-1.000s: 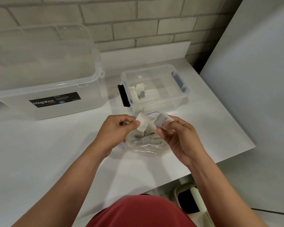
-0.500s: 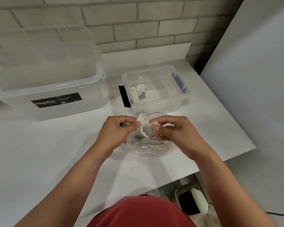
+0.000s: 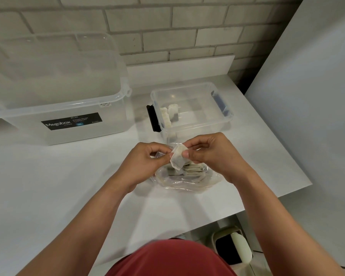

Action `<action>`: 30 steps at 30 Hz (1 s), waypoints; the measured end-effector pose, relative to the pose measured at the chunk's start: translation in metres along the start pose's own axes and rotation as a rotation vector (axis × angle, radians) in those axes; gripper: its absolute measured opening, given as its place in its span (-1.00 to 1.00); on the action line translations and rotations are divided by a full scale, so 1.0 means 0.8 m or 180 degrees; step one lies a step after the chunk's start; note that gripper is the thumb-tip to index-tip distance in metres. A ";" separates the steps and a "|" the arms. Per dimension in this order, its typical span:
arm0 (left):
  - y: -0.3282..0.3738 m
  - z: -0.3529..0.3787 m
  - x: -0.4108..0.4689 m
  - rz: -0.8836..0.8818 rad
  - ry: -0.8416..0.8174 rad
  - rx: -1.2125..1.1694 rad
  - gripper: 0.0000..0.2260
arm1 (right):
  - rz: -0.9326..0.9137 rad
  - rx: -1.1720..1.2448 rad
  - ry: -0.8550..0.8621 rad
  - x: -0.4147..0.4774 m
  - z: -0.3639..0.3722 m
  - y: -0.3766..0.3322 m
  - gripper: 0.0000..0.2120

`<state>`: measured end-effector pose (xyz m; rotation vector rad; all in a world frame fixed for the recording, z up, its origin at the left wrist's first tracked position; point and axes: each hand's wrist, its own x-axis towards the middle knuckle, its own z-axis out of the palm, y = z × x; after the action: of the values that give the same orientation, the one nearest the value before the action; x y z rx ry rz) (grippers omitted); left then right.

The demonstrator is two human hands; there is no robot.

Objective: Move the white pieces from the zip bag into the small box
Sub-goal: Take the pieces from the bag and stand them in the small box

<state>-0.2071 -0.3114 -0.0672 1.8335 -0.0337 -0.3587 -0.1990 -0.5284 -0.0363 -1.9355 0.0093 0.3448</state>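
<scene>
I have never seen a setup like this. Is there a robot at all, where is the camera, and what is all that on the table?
There is no robot here: a person is working with bare hands. The camera sits on the person's head and looks forward and down, so both arms reach into the picture from below. On the white table stand a large clear box labelled Megabox and, to its right, a small clear box with a few white pieces already inside. In front of the small box lies a clear zip bag with more pieces in it. The left hand and the right hand pinch one white piece between them, just above the bag.
</scene>
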 end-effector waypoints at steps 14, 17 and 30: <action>-0.002 0.006 0.003 0.0032 0.0091 -0.0061 -0.94 | -0.0036 0.0162 0.0160 -0.002 -0.002 -0.005 -0.89; 0.001 0.006 0.003 -0.0011 0.0068 -0.0139 -0.95 | -0.0111 0.0071 0.0236 -0.004 -0.004 -0.008 -0.94; -0.015 0.002 0.005 -0.0184 0.0310 -0.0087 -0.84 | -0.0629 -0.0719 0.0572 0.148 -0.085 -0.066 -0.94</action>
<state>-0.2059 -0.3101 -0.0802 1.8254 0.0911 -0.3085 -0.0609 -0.5518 0.0059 -2.1646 -0.1069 0.0403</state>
